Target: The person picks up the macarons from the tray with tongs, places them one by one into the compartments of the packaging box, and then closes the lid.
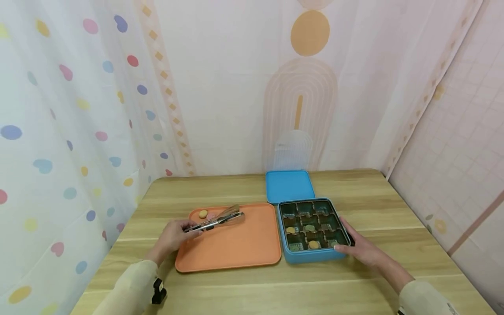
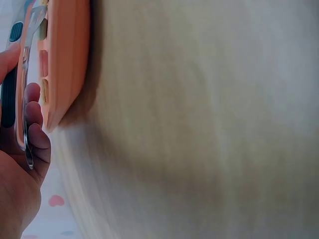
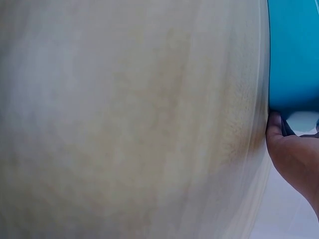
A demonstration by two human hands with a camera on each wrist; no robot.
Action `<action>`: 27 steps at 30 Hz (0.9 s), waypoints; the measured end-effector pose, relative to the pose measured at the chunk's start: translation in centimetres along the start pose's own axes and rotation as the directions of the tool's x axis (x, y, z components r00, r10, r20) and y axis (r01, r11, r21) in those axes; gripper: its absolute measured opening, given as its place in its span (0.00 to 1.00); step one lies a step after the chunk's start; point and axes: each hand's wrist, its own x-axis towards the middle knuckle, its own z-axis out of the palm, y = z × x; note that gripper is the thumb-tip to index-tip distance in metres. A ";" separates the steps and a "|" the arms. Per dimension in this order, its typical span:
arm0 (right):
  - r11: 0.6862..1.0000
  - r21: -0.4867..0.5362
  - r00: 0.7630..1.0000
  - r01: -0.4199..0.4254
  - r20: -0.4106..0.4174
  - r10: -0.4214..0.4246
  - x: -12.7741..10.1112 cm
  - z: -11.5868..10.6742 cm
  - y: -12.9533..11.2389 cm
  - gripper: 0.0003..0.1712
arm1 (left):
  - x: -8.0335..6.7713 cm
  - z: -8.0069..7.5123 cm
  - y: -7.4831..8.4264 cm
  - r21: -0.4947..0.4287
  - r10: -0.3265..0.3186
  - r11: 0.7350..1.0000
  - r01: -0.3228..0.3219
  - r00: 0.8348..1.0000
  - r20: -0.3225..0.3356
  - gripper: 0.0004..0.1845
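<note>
Pale sleeves (image 1: pixel 130 284) enter from the bottom edge, one at each side, over a light wooden table (image 1: pixel 252 288) whose grain runs across the view. Left of centre on the table lies an orange tray (image 1: pixel 236 245), and just beside its right edge sits a blue box (image 1: pixel 313 258) with dark compartments, several of them holding small round pieces in yellow and green.

At the tray's left edge, the left hand (image 1: pixel 173 236) has its fingers curled round the handles of metal tongs (image 1: pixel 216 221). The tongs reach from the hand up and to the right over the tray, their tips lying close together near its far left corner, beside a small yellow round piece (image 1: pixel 202 214) and a pink one that they partly hide. From the left wrist view the fingers (image 2: pixel 37 134) wrap the shiny metal arm, with a dark grip strip under the thumb.

Against the box's right side, the right hand (image 1: pixel 360 247) rests with its fingers fairly straight along the wall and the thumb at the near right corner; the right wrist view shows the thumb (image 3: pixel 276 134) pressed to the blue wall.

Behind the box, a blue lid (image 1: pixel 289 186) lies flat, touching its far edge. Beyond the table hang light curtains (image 1: pixel 78 109), dotted in colours on the left, with an orange arch pattern behind and pink checks on the right.
</note>
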 end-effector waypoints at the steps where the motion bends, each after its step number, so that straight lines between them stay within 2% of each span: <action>1: 1.000 -0.001 1.000 0.001 0.002 -0.001 0.0 0.0 0.1 0.57 | -0.1 0.1 0.0 0.004 -0.002 1.000 0.002 1.000 0.004 0.13; 7: 1.000 0.030 1.000 0.004 0.007 -0.004 -0.2 0.2 0.1 0.57 | -0.4 0.3 0.0 0.005 -0.013 1.000 0.013 1.000 0.005 0.12; 27: 1.000 -0.011 1.000 -0.004 -0.005 0.004 -0.2 0.0 -0.1 0.57 | -0.2 0.8 -0.1 0.009 0.008 1.000 -0.008 1.000 -0.029 0.10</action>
